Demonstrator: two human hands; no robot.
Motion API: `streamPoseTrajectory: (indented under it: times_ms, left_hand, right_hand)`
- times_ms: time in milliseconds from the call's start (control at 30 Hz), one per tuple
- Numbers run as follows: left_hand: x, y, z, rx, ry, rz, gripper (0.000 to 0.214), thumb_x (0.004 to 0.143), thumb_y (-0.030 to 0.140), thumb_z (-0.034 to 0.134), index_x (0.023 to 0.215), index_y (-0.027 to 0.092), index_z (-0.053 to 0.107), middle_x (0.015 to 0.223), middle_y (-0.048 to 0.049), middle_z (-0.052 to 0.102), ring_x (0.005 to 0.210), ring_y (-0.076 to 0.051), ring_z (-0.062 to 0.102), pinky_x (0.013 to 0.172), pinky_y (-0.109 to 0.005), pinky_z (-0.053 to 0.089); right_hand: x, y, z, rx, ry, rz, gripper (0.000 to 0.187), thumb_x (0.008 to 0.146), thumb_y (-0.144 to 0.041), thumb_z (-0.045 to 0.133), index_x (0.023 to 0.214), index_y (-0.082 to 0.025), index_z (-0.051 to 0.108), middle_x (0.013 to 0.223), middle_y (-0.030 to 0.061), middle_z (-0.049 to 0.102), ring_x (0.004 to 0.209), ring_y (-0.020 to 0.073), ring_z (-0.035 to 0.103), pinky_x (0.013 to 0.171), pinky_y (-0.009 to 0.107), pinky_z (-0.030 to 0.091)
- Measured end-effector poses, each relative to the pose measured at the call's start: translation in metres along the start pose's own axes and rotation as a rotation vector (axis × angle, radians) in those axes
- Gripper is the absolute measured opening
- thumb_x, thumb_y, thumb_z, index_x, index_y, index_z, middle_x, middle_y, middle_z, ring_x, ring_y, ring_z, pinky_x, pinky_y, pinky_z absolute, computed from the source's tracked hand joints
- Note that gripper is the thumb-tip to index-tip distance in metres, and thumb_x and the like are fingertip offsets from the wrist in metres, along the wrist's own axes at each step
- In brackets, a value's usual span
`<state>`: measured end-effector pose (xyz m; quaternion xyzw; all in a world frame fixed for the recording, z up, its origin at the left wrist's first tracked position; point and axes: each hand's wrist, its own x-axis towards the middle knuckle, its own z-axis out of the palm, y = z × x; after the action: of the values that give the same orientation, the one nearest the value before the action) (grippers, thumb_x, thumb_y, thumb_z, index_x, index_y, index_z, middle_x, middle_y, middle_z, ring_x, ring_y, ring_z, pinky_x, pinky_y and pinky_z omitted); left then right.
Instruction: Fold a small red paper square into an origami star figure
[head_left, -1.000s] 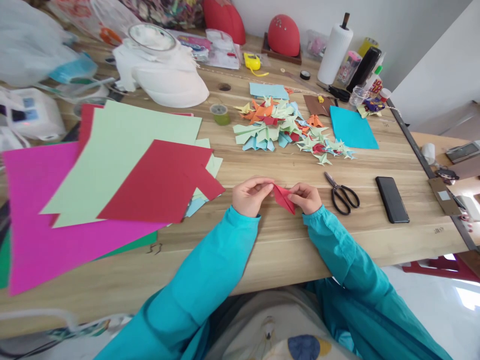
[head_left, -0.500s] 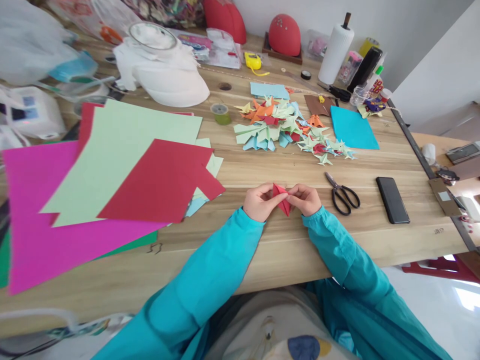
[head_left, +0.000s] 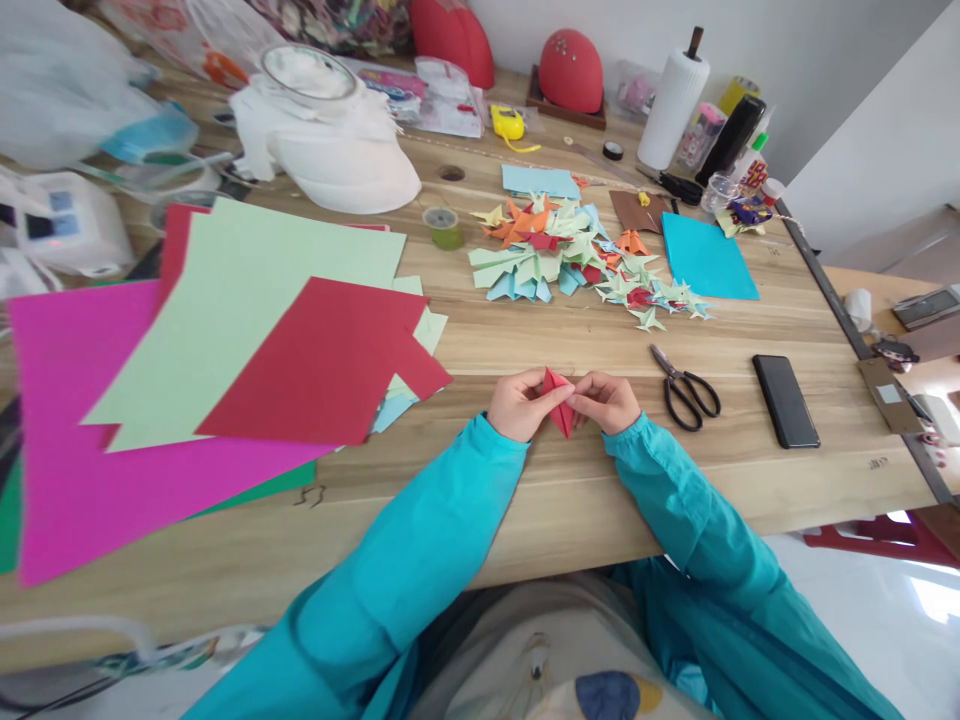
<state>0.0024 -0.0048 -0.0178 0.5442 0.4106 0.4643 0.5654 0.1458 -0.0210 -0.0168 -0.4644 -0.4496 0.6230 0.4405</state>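
Observation:
Between my two hands, just above the wooden table (head_left: 570,490), is a small red folded paper (head_left: 561,418), narrow and diamond-shaped with pointed ends. My left hand (head_left: 519,403) pinches it from the left, thumb across its face. From the other side, my right hand (head_left: 606,402) has thumb and fingers closed on its right edge, close to the left thumb tip. Black-handled scissors (head_left: 688,392) lie right of my right hand. Beyond the hands is a heap of folded paper pieces (head_left: 532,262) in green, orange, blue and red.
Large sheets lie at left: red (head_left: 315,370), pale green (head_left: 247,300) and magenta (head_left: 90,480). A phone (head_left: 786,400) rests right of the scissors. Behind are a blue sheet (head_left: 709,255), a tape roll (head_left: 444,228), a white cap (head_left: 337,160) and a yellow tape measure (head_left: 508,122).
The red folded paper has turned slightly, its lower tip shifting left. My right hand has moved a little to the left; both hands keep their pinch.

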Motion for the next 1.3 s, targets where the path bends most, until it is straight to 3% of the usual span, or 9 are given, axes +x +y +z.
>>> streamPoseTrajectory:
  times_ms: [400,567,733,1033,1133,1233,1300]
  left_hand:
    - [0.0009,-0.0011,-0.0007,0.006,0.077,0.021,0.027,0.065,0.039,0.068,0.054,0.015,0.062,0.053,0.0015,0.054,0.053,-0.01,0.046,0.051,-0.024,0.038]
    - [0.0025,-0.0022,-0.002,-0.016,0.173,0.03,0.02,0.064,0.035,0.069,0.057,0.017,0.066,0.057,0.0011,0.059,0.056,-0.011,0.05,0.054,-0.024,0.04]
    - [0.0025,-0.0007,-0.0038,-0.015,0.182,0.044,0.021,0.066,0.033,0.068,0.054,0.017,0.065,0.057,0.0005,0.06,0.059,-0.012,0.053,0.058,-0.024,0.042]
    - [0.0033,-0.0022,-0.0044,-0.209,0.204,-0.191,0.037,0.07,0.05,0.06,0.06,0.015,0.068,0.051,-0.0018,0.061,0.046,-0.013,0.054,0.045,-0.025,0.041]
    - [0.003,-0.0011,-0.0027,-0.18,0.14,-0.15,0.034,0.063,0.048,0.067,0.062,0.014,0.068,0.053,-0.0013,0.062,0.049,-0.012,0.053,0.047,-0.024,0.041]
    - [0.0021,0.0001,-0.002,-0.055,0.04,-0.083,0.026,0.051,0.036,0.078,0.06,0.014,0.067,0.055,0.0001,0.062,0.052,-0.011,0.052,0.052,-0.023,0.043]
    - [0.0017,-0.001,-0.0022,-0.01,0.012,-0.069,0.023,0.051,0.032,0.078,0.059,0.013,0.067,0.055,0.0003,0.061,0.053,-0.011,0.051,0.053,-0.023,0.042]
  right_hand:
    - [-0.0012,-0.0022,0.002,-0.025,-0.038,0.011,0.038,0.054,-0.047,0.074,0.059,-0.014,0.055,0.042,-0.003,0.058,0.036,0.0086,0.054,0.038,0.019,0.045]
    - [-0.0027,-0.0037,0.0026,-0.024,-0.07,0.03,0.037,0.055,-0.046,0.074,0.059,-0.014,0.056,0.042,-0.0022,0.059,0.037,0.0087,0.054,0.038,0.019,0.045]
    - [-0.0033,-0.003,0.0028,-0.022,-0.086,0.037,0.037,0.054,-0.046,0.074,0.058,-0.014,0.056,0.042,-0.002,0.059,0.036,0.0086,0.054,0.038,0.019,0.045]
    - [-0.0035,-0.0042,0.005,-0.003,-0.032,0.023,0.038,0.051,-0.045,0.076,0.058,-0.014,0.056,0.041,-0.0024,0.058,0.036,0.0083,0.053,0.037,0.018,0.044]
    - [-0.0034,-0.0051,0.005,-0.008,0.002,0.01,0.039,0.05,-0.045,0.077,0.058,-0.014,0.055,0.04,-0.0029,0.057,0.035,0.0084,0.053,0.037,0.018,0.044]
    - [-0.0031,-0.005,0.0045,-0.016,0.015,-0.001,0.04,0.049,-0.045,0.077,0.057,-0.014,0.053,0.039,-0.0032,0.056,0.035,0.0086,0.053,0.037,0.019,0.044]
    - [-0.0029,-0.0048,0.0043,-0.024,0.009,-0.001,0.04,0.049,-0.045,0.077,0.056,-0.014,0.052,0.04,-0.003,0.057,0.035,0.0087,0.053,0.037,0.019,0.045]
